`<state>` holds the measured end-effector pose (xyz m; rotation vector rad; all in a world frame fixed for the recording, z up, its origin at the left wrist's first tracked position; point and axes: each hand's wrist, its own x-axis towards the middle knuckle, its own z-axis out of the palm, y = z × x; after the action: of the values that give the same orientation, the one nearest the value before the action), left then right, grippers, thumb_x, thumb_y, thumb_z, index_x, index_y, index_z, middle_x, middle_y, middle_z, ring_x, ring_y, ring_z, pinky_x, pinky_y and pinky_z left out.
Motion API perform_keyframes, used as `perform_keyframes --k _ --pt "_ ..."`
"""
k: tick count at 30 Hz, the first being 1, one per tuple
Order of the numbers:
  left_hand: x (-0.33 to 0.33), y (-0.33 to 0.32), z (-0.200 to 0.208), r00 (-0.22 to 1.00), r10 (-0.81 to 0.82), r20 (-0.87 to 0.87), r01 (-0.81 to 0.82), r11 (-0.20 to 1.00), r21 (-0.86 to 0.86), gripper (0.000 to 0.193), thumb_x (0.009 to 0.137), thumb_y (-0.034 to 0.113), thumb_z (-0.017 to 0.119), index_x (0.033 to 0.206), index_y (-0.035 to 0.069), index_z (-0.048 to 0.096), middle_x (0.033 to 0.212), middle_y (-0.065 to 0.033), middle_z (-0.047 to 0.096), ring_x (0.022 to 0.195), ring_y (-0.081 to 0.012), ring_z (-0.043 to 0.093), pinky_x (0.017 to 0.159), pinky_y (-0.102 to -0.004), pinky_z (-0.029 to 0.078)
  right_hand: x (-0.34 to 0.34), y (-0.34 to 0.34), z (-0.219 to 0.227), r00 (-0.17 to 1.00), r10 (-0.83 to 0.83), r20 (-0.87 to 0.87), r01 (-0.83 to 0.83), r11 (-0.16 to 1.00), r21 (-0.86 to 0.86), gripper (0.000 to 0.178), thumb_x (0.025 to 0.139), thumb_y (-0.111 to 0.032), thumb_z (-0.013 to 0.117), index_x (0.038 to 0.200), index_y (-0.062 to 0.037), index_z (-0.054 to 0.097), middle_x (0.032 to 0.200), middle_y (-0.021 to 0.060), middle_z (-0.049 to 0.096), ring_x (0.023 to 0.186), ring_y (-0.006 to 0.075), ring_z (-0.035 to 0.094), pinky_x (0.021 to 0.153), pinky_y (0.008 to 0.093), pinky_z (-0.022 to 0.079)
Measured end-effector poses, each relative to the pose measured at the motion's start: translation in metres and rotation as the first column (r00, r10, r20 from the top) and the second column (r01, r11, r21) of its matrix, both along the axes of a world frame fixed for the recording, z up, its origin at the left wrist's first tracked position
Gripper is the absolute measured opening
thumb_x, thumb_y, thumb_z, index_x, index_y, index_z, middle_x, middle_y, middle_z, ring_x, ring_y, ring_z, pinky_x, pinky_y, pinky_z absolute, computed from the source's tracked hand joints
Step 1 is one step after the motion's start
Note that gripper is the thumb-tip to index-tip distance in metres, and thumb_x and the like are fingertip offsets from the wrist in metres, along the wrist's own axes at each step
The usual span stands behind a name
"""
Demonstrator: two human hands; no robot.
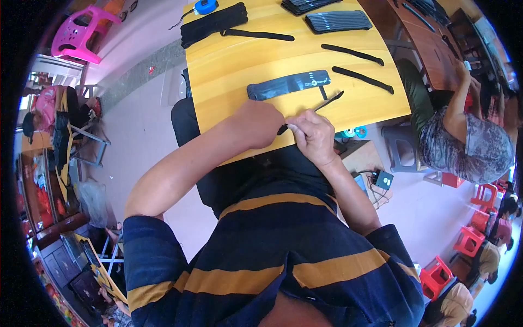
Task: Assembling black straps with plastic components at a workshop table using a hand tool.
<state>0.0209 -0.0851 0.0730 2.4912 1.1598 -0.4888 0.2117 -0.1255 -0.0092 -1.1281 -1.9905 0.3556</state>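
The black strap (316, 106) lies slantwise near the front edge of the yellow table (229, 60), its near end pinched in the right hand (311, 136), whose fingers are curled shut round it; the far, pointed end runs up and away to the right, free on the wood. The left hand (261, 124) sits just beside the right, touching or nearly touching it, closed into a loose fist pressed on the table at the strap's near end; whether it has hold of the strap is hidden by its own knuckles. Both forearms come up from the striped shirt and meet at the front edge, the left one bent sharply at the elbow.

Just beyond the hands, a flat dark pad (289, 84) lies crosswise, its right end close to the strap. Farther toward the right edge lie two more loose straps (362, 79), well apart from the grip. At the far edge there are stacks of black pieces (338, 20), partly cut off by the rim, and a blue tape measure (205, 6) near the far left corner. Another person (463, 141) sits off the right edge.
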Motion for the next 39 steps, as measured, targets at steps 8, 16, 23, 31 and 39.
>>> perform_keyframes --k 8,16,23,31,39 --pt "-0.014 -0.003 -0.013 0.995 0.059 0.083 -0.06 0.998 0.006 0.014 0.087 0.011 0.06 0.092 0.007 0.073 0.086 -0.0177 0.073 0.085 -0.0388 0.073 0.071 -0.0516 0.058 0.0 0.002 0.005 1.0 -0.006 -0.021 0.005 0.999 -0.052 0.008 0.082 -0.015 0.079 0.089 -0.0108 0.076 0.077 0.0049 0.064 0.069 0.0269 0.066 0.063 0.0379 0.053" --pt "-0.015 0.002 -0.008 0.996 0.005 0.093 -0.002 0.999 -0.033 0.013 0.087 0.009 0.06 0.091 0.008 0.072 0.087 -0.0187 0.073 0.085 -0.0394 0.073 0.071 -0.0517 0.057 -0.001 0.004 0.01 0.997 0.072 0.006 -0.069 0.979 -0.193 0.015 0.081 -0.025 0.082 0.084 -0.0119 0.075 0.079 0.0055 0.067 0.071 0.0272 0.068 0.064 0.0392 0.053" --pt "-0.018 0.005 -0.01 0.998 -0.016 0.059 0.02 0.997 -0.072 0.011 0.082 0.005 0.065 0.09 0.008 0.072 0.087 -0.0185 0.073 0.086 -0.0395 0.073 0.071 -0.0508 0.058 -0.001 0.004 0.009 0.996 0.09 0.015 -0.087 0.986 -0.145 0.018 0.081 -0.027 0.082 0.083 -0.0114 0.074 0.079 0.0049 0.068 0.072 0.0265 0.069 0.064 0.039 0.053" --pt "-0.018 0.008 -0.008 0.998 -0.005 0.056 0.013 0.99 -0.141 0.01 0.081 0.005 0.064 0.088 0.008 0.071 0.087 -0.0168 0.073 0.085 -0.0389 0.073 0.07 -0.0509 0.057 -0.001 0.004 0.007 0.996 0.09 -0.006 -0.089 0.984 -0.154 0.019 0.077 -0.024 0.086 0.082 -0.0102 0.074 0.078 0.0045 0.068 0.071 0.0259 0.07 0.064 0.0377 0.054" --pt "-0.017 0.014 -0.011 0.995 -0.1 0.018 0.1 0.995 -0.027 0.018 0.078 0.013 0.065 0.089 0.009 0.078 0.09 -0.0136 0.076 0.088 -0.0355 0.074 0.071 -0.046 0.058 -0.001 0.003 0.018 0.997 0.072 0.032 -0.055 0.927 -0.37 0.025 0.076 -0.027 0.088 0.089 -0.011 0.075 0.084 0.005 0.069 0.07 0.0254 0.07 0.063 0.0379 0.054"
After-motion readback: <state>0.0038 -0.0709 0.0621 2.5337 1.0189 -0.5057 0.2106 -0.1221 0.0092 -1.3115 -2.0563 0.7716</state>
